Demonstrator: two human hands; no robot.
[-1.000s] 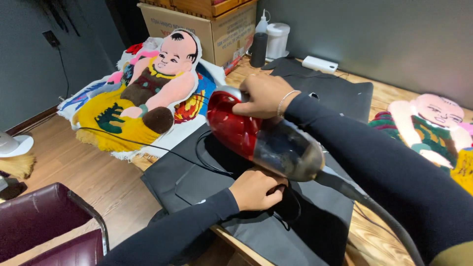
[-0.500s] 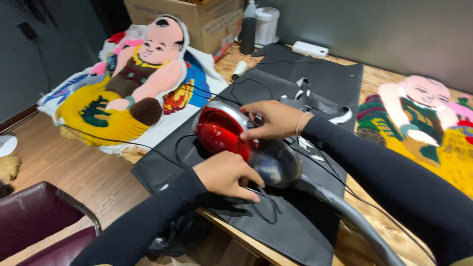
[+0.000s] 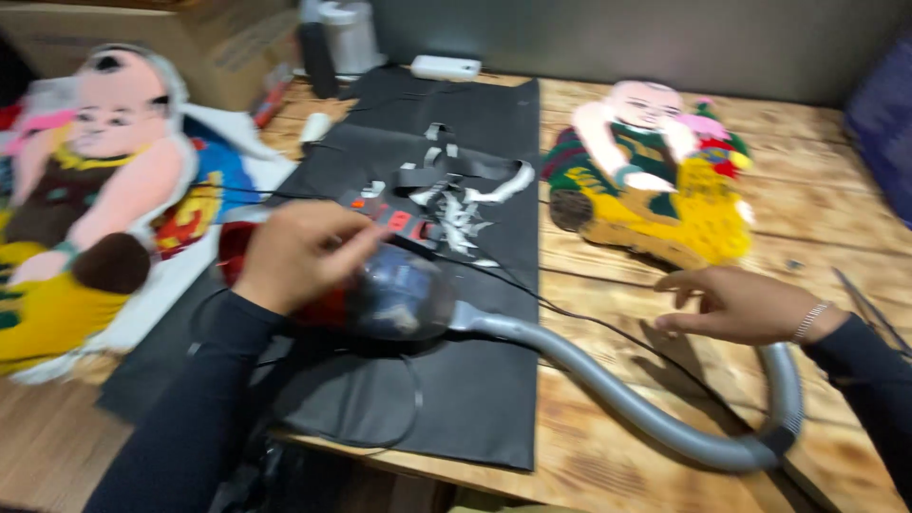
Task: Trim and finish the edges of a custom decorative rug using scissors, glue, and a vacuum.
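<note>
A small red and clear canister vacuum (image 3: 394,299) lies on a black cloth (image 3: 475,389) on the wooden table (image 3: 655,456). My left hand (image 3: 299,252) rests over its red body, gripping it. A grey hose (image 3: 617,399) curves from the vacuum to the right and loops up behind my right hand (image 3: 736,304). That hand hovers open above the wood, fingers spread, just below a colourful cut-out figure (image 3: 655,171). White and grey scraps (image 3: 456,190) lie on the cloth beyond the vacuum.
A larger painted figure (image 3: 95,218) lies at the left. A cardboard box (image 3: 142,38), a white canister (image 3: 347,33), a dark bottle (image 3: 318,57) and a white flat device (image 3: 445,66) stand at the back. A black cord (image 3: 589,318) crosses the table.
My right hand has left the vacuum and moved right over the bare wood. My left hand has shifted onto the vacuum's red body. The view has swung to the right.
</note>
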